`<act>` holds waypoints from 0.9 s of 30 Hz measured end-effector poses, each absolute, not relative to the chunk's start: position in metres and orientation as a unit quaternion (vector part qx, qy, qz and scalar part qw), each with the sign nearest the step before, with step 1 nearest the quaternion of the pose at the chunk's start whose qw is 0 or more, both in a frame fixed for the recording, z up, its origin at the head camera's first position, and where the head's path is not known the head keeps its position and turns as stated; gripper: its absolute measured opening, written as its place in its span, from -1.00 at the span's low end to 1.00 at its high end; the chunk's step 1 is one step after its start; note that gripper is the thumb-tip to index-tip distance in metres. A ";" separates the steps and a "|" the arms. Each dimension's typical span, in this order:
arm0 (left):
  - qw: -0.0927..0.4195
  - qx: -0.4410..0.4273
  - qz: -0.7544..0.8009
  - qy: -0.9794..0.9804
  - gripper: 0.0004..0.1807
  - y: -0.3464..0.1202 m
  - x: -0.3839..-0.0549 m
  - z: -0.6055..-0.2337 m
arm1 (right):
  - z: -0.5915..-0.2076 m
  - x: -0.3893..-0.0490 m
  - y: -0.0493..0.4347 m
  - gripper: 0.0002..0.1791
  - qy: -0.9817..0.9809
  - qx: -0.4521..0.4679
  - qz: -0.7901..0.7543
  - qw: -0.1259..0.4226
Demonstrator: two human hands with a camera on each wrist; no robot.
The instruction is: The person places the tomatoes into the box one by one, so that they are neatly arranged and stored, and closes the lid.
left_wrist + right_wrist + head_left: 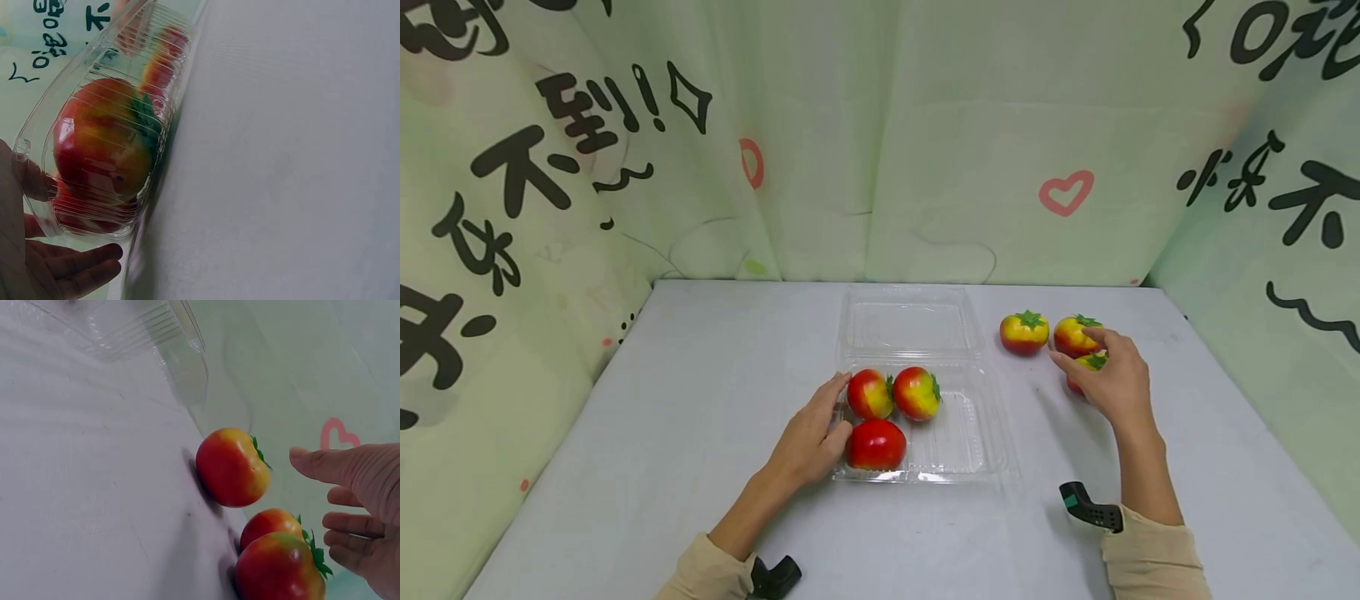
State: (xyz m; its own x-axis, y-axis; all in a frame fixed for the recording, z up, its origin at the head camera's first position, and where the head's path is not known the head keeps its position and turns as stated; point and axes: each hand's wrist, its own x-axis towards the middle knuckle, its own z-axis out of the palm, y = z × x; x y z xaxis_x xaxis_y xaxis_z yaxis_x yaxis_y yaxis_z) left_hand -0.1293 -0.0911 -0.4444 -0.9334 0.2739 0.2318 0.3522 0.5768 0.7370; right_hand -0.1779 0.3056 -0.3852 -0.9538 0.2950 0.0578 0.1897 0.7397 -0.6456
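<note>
A clear plastic clamshell box [970, 433] lies on the table with its lid [910, 321] folded open toward the back. Inside its left half are three red-yellow artificial tomatoes [876, 444]. My left hand [808, 437] holds the box's left side, thumb over the rim, while other fingers [87, 265] stretch along the outside. On the right, my right hand [1116, 375] hovers around the nearest of three loose tomatoes [1075, 383], thumb and fingers apart. In the right wrist view a gap shows between this hand [362, 512] and the tomatoes [281, 569].
Another loose tomato [1024, 333] sits between the box and the right hand. A white cloth covers the table [722, 358]. Pale green curtains [970, 167] with black lettering and pink hearts enclose the back and sides. A dark device [1090, 508] is on the right wrist.
</note>
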 end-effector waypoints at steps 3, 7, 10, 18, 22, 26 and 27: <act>0.045 -0.176 -0.424 -0.887 -0.24 -0.091 -0.129 -0.445 | -0.386 -0.178 0.308 -0.14 -0.929 -0.139 0.335 0.070; 0.043 -0.176 -0.425 -0.887 -0.24 -0.092 -0.129 -0.445 | -0.389 -0.178 0.311 -0.13 -0.930 -0.141 0.333 0.067; 0.042 -0.175 -0.425 -0.887 -0.24 -0.091 -0.129 -0.446 | -0.392 -0.178 0.315 -0.13 -0.930 -0.140 0.332 0.067; 0.042 -0.173 -0.424 -0.888 -0.24 -0.091 -0.129 -0.446 | -0.399 -0.178 0.329 -0.15 -0.932 -0.131 0.330 0.079; 0.042 -0.172 -0.424 -0.888 -0.23 -0.091 -0.129 -0.445 | -0.401 -0.178 0.336 -0.15 -0.932 -0.144 0.324 0.071; 0.041 -0.170 -0.424 -0.888 -0.23 -0.090 -0.129 -0.445 | -0.402 -0.177 0.341 -0.17 -0.932 -0.155 0.321 0.065; 0.040 -0.169 -0.424 -0.889 -0.23 -0.090 -0.129 -0.445 | -0.403 -0.177 0.342 -0.18 -0.932 -0.158 0.320 0.063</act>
State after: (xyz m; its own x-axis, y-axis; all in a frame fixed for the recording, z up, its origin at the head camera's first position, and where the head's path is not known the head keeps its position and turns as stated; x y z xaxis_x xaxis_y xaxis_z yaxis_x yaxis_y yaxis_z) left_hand -0.1291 -0.0903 -0.4449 -0.9394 0.2669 0.2153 0.3353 0.5825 0.7405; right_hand -0.1772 0.3418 -0.4030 -0.9421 0.3349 0.0164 0.2541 0.7449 -0.6168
